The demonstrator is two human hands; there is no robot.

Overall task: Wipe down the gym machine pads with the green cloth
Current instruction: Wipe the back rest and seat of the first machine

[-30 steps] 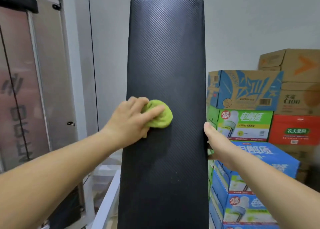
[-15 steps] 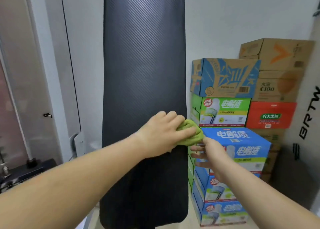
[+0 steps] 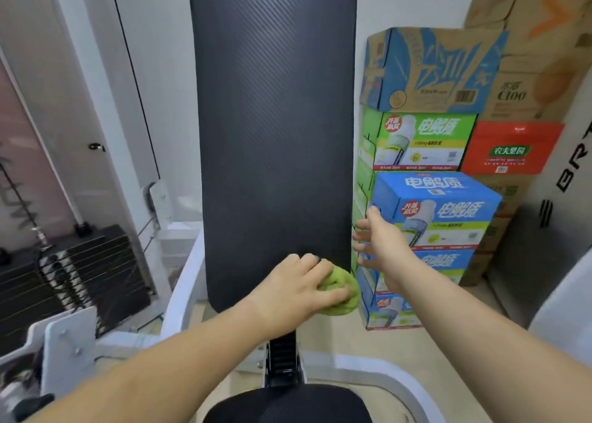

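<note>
Left hand fingers curl round green cloth | soft, light, we grip mid-wad | right hand fingers spread, empty

The pad stands in the middle, with boxes piled on its right and weights on its left. The left hand holds the cloth on the pad's bottom right corner. The right hand is just above, beside the pad's right edge.

White wall ahead of me; drink cartons stacked against it at my right; black weight stack at my left; pale beige floor below.
</note>
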